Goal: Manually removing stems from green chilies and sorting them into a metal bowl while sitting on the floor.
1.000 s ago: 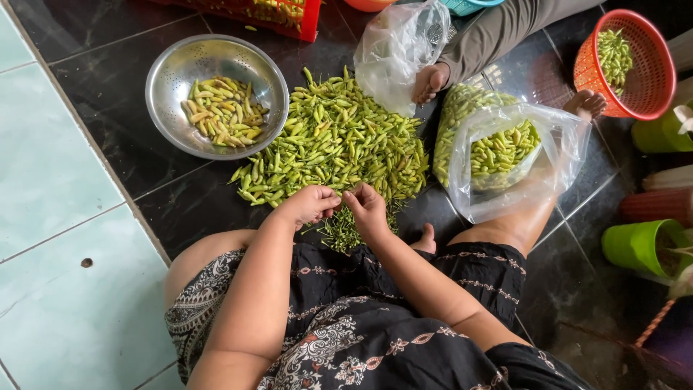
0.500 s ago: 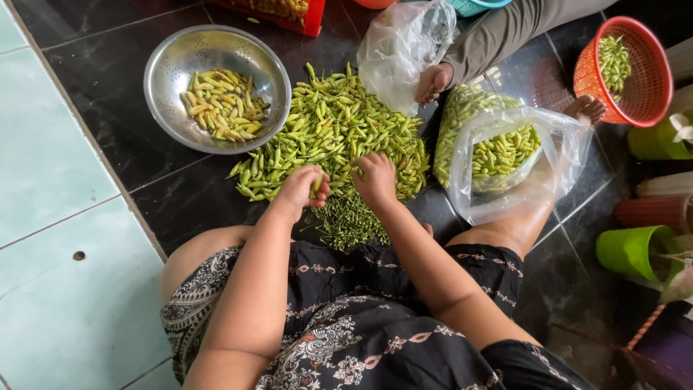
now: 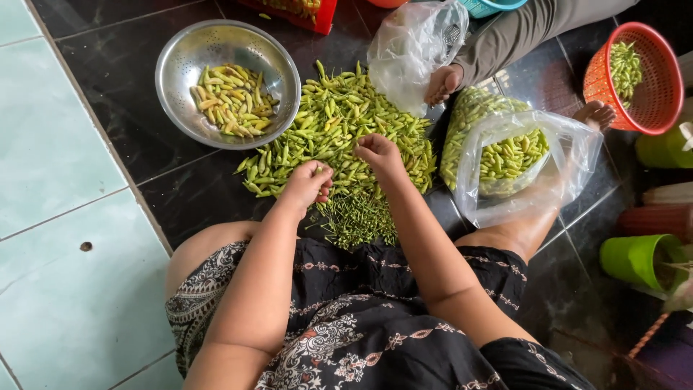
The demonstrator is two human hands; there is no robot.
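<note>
A heap of small green chillies (image 3: 339,123) lies on the dark floor tiles in front of me. My left hand (image 3: 307,185) is curled over its near edge, fingers closed on a chilli. My right hand (image 3: 379,153) rests on the heap with fingertips pinching among the chillies; what it grips is hidden. Just below both hands lies a small pile of thin green stems (image 3: 355,218). A steel bowl (image 3: 180,58) to the left holds several yellowish-green chillies (image 3: 231,101).
A clear plastic bag (image 3: 570,155) of chillies sits at the right by my leg. Another person's foot (image 3: 442,83) and trouser leg reach in behind a crumpled bag (image 3: 408,47). An orange basket (image 3: 653,79) and green cups (image 3: 635,256) stand at the right.
Both hands have moved forward from the stem pile onto the chilli heap, the right hand farther than the left.
</note>
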